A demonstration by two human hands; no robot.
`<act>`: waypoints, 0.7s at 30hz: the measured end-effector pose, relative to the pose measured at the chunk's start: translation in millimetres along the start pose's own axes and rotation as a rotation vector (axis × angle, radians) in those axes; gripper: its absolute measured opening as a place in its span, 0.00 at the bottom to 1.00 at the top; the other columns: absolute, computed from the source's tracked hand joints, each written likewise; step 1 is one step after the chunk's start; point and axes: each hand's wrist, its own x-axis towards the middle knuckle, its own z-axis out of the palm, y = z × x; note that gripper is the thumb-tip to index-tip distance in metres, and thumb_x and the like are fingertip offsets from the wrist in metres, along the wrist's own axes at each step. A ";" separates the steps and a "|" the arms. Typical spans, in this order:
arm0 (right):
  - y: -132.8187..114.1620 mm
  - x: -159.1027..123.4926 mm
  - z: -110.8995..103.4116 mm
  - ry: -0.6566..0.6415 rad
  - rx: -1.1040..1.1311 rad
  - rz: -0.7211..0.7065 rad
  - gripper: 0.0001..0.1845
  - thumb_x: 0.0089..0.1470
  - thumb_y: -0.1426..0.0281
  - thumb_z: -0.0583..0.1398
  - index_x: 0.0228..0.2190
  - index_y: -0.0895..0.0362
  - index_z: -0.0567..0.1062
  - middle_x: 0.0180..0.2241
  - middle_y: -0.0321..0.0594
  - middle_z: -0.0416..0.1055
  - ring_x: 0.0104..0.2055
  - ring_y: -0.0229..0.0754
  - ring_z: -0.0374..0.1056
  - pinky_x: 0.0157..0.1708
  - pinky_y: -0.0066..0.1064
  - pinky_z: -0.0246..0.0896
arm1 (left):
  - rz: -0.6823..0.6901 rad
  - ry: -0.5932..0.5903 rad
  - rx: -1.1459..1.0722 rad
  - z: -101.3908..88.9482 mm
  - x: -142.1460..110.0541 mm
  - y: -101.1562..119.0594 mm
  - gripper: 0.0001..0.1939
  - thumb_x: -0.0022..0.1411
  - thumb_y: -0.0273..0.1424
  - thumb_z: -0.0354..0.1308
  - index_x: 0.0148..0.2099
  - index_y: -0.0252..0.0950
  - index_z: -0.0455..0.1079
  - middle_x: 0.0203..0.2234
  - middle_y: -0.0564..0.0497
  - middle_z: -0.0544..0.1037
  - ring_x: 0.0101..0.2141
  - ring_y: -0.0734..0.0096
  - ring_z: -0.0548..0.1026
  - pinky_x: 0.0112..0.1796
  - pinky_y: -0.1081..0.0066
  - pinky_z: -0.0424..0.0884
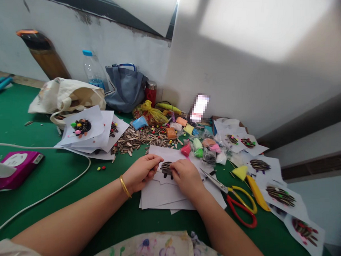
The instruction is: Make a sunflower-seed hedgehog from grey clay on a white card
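Head view: on the green desk (106, 204), my forearms (80, 218) slant in from the lower corners, best kept low and steady. I'd hold the white paper (158, 198) flat at lower centre. My left hand (143, 171) has fingertips pressed together, around what I cannot tell; my right hand (187, 177) bends over the dark figure (166, 171) on the paper, its grip unclear. I'd press the figure's striped seeds (167, 165) gently.

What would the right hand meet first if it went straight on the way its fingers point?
Most likely the seed figure on the paper, just by its fingertips; whether they touch it is hard to tell.
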 end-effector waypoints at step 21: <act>-6.1 3.8 8.9 -0.015 -0.186 -0.034 0.07 0.55 0.77 0.59 0.33 0.57 0.78 0.30 0.43 0.72 0.36 0.45 0.63 0.37 0.35 0.54 | -0.027 -0.006 -0.040 0.6 -1.6 1.4 0.10 0.60 0.35 0.60 0.38 0.33 0.70 0.19 0.58 0.64 0.13 0.88 0.56 0.14 0.85 0.45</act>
